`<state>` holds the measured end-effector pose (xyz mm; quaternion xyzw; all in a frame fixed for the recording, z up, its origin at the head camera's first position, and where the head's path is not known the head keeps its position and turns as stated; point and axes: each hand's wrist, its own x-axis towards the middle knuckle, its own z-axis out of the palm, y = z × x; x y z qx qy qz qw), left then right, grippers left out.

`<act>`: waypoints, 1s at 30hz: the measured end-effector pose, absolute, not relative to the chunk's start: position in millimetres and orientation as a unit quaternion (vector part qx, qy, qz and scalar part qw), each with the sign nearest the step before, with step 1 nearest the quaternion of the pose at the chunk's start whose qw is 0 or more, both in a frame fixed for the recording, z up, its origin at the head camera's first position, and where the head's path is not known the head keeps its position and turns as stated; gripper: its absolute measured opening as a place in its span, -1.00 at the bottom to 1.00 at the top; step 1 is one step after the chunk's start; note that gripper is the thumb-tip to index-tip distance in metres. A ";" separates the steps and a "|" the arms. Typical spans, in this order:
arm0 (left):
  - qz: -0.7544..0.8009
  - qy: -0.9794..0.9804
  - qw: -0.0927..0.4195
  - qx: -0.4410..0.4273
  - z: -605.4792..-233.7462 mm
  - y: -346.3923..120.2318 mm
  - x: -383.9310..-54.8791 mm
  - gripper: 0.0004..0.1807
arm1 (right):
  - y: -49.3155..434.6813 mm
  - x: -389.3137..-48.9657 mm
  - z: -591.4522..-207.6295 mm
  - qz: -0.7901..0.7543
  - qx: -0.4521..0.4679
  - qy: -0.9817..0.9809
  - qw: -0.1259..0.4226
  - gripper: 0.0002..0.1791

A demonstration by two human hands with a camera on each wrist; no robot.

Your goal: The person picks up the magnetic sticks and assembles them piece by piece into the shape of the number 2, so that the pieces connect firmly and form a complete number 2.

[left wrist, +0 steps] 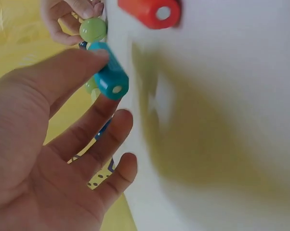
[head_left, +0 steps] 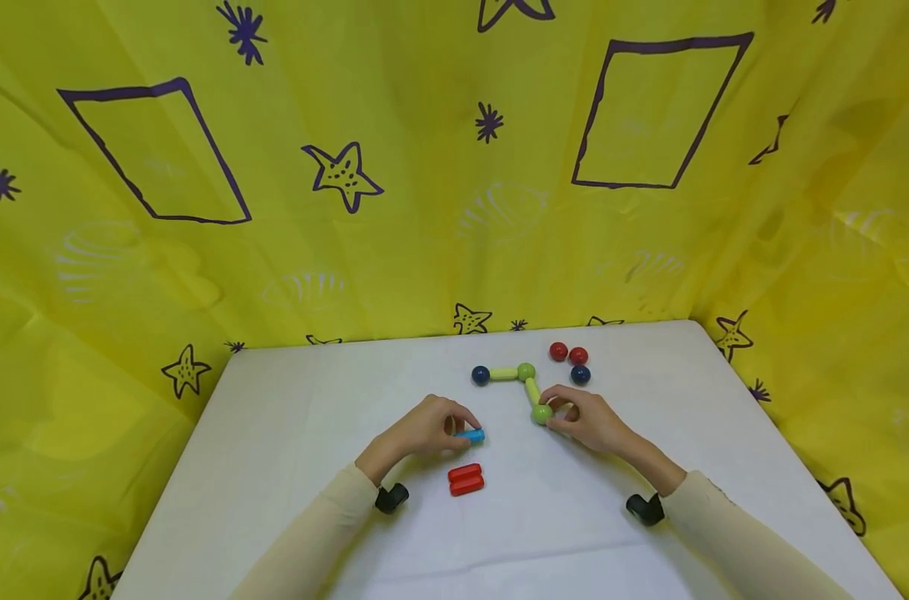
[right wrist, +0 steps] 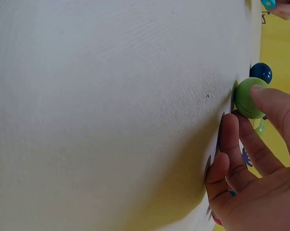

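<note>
My left hand (head_left: 433, 423) pinches a short blue rod (head_left: 472, 436) between thumb and index finger. In the left wrist view the blue rod (left wrist: 110, 77) shows a pale round spot on its end, and the other fingers are spread apart. My right hand (head_left: 591, 419) holds a green ball (head_left: 541, 414) with thumb and fingers. That ball (right wrist: 251, 98) ends a joined chain: a green rod (head_left: 532, 392) leads up to another green ball (head_left: 526, 372), then a second green rod (head_left: 503, 374) reaches a dark blue ball (head_left: 481, 375). The chain lies on the white table (head_left: 334, 400).
Two red rods (head_left: 466, 480) lie side by side below my left hand. Beyond my right hand sit two red balls (head_left: 558, 352) and a dark blue ball (head_left: 581, 375). A yellow patterned curtain (head_left: 424, 250) surrounds the table at the back and sides.
</note>
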<state>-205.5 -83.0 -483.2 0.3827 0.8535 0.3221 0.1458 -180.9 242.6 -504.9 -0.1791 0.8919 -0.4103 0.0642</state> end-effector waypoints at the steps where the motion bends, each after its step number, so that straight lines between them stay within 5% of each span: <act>1: 0.322 0.855 0.141 0.380 -481.9 -82.0 -207.2 -0.78 | 242.8 -180.7 -505.0 -0.410 -0.180 0.892 0.063 -0.64; 30: 0.309 0.860 0.148 0.379 -483.0 -22.9 -239.3 -0.79 | 239.5 -182.4 -506.1 -0.397 -0.202 0.895 0.039 -0.68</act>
